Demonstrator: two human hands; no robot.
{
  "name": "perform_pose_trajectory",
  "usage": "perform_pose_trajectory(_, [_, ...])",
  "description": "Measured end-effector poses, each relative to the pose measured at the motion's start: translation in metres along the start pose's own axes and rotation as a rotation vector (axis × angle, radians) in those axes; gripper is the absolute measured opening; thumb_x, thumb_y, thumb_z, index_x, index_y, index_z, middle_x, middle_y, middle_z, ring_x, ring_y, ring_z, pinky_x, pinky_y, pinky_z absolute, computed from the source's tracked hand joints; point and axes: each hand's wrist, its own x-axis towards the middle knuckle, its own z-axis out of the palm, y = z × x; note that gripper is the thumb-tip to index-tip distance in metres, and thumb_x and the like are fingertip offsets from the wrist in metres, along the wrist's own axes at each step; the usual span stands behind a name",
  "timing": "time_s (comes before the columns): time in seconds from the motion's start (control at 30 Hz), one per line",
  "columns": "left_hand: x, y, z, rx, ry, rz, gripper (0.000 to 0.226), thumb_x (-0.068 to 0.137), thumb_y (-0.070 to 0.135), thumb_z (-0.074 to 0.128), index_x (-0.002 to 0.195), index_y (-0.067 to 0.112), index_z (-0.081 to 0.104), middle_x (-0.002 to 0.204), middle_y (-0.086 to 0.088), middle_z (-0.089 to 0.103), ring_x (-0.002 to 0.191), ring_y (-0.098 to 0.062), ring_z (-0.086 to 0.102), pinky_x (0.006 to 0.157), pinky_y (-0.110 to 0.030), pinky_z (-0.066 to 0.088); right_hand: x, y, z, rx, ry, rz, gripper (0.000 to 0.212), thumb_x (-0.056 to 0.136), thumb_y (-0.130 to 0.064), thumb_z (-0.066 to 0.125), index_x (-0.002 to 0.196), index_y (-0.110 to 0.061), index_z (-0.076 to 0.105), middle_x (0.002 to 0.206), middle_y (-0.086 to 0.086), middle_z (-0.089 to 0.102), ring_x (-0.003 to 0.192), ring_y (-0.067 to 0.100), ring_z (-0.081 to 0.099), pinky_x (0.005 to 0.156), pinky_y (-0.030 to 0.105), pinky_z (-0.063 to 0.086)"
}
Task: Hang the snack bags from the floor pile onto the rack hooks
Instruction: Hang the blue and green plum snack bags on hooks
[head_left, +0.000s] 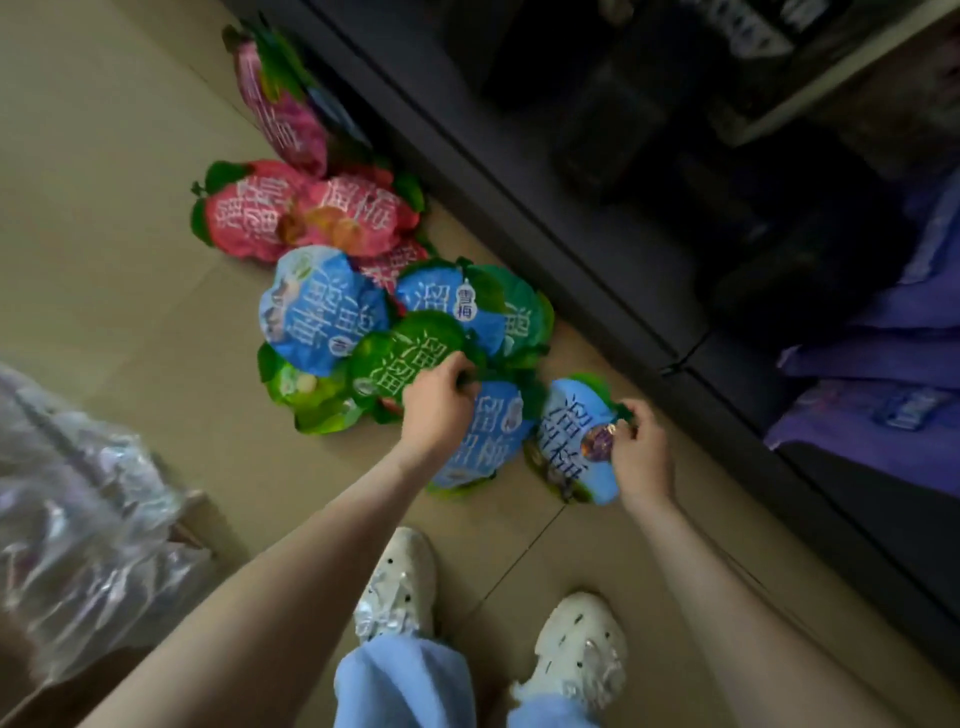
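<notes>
Snack bags (332, 312) lie in a loose, overlapping pile on the tan floor (104, 208), right against the foot of the dark rack (519, 182). They are round, leaf-edged pouches in pink, blue and green, printed with large white characters. Our left hand (439, 402) curls its fingers round the top edge of a green bag (400, 358) in the pile. Our right hand (641, 457) pinches a blue bag (569, 431) at its rim, beside the rack. The shelves are dark and blurred, and we cannot make out what sits on them. Purple packs (893, 364) at the right are cut off by the frame edge.
</notes>
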Motion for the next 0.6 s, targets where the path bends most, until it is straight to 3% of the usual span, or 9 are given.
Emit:
perform_pose_trajectory(0.07, [0.009, 0.008, 0.008, 0.150, 0.086, 0.028, 0.037, 0.089, 0.016, 0.054, 0.126, 0.015, 0.050, 0.127, -0.011, 0.054, 0.119, -0.032, 0.045, 0.096, -0.043, 0.031, 0.005, -0.001, -0.003, -0.104, 0.016, -0.042, 0.043, 0.088, -0.005, 0.052, 0.130, -0.012, 0.050, 0.131, 0.017, 0.052, 0.122, 0.035, 0.043, 0.101, 0.040, 0.032])
perform_pose_trajectory(0.13, [0.004, 0.020, 0.008, 0.254, 0.079, 0.023, 0.061, 0.089, 0.017, 0.055, 0.144, 0.020, 0.030, 0.150, -0.011, 0.030, 0.137, -0.029, 0.026, 0.109, -0.046, 0.018, -0.001, -0.008, -0.014, -0.220, -0.031, -0.084, 0.054, 0.090, -0.012, 0.053, 0.142, -0.014, 0.036, 0.146, 0.009, 0.037, 0.133, 0.029, 0.030, 0.106, 0.035, 0.021])
perform_pose_trajectory(0.23, [-0.032, 0.052, -0.007, 0.304, -0.023, 0.067, 0.072, 0.090, 0.018, 0.055, 0.150, 0.023, 0.016, 0.157, -0.012, 0.009, 0.144, -0.028, 0.011, 0.113, -0.048, 0.010, -0.027, -0.033, -0.046, -0.196, -0.112, -0.178, 0.060, 0.091, -0.011, 0.054, 0.145, -0.012, 0.029, 0.151, 0.007, 0.030, 0.138, 0.026, 0.025, 0.109, 0.032, 0.017])
perform_pose_trajectory(0.37, [-0.116, 0.126, -0.059, 0.245, -0.183, 0.280, 0.061, 0.093, 0.021, 0.050, 0.148, 0.022, 0.023, 0.156, -0.011, 0.016, 0.142, -0.027, 0.021, 0.115, -0.043, 0.014, -0.095, -0.092, -0.127, 0.027, -0.086, -0.294, 0.054, 0.088, -0.002, 0.055, 0.139, -0.006, 0.039, 0.143, 0.010, 0.043, 0.131, 0.027, 0.035, 0.105, 0.020, 0.020])
perform_pose_trajectory(0.47, [-0.185, 0.197, -0.120, 0.056, -0.171, 0.359, 0.056, 0.092, 0.014, 0.051, 0.145, 0.017, 0.033, 0.153, -0.013, 0.025, 0.137, -0.030, 0.031, 0.112, -0.039, 0.026, -0.155, -0.140, -0.207, 0.130, -0.072, -0.337, 0.049, 0.088, 0.000, 0.053, 0.136, -0.007, 0.043, 0.138, 0.008, 0.047, 0.128, 0.023, 0.039, 0.097, 0.008, 0.019])
perform_pose_trajectory(0.6, [-0.270, 0.295, -0.205, -0.049, -0.178, 0.486, 0.052, 0.090, 0.009, 0.048, 0.142, 0.013, 0.038, 0.144, -0.009, 0.040, 0.133, -0.021, 0.038, 0.107, -0.026, 0.028, -0.238, -0.194, -0.330, 0.194, -0.024, -0.379, 0.043, 0.093, -0.002, 0.047, 0.135, -0.013, 0.046, 0.134, 0.005, 0.049, 0.127, 0.019, 0.043, 0.101, 0.013, 0.025])
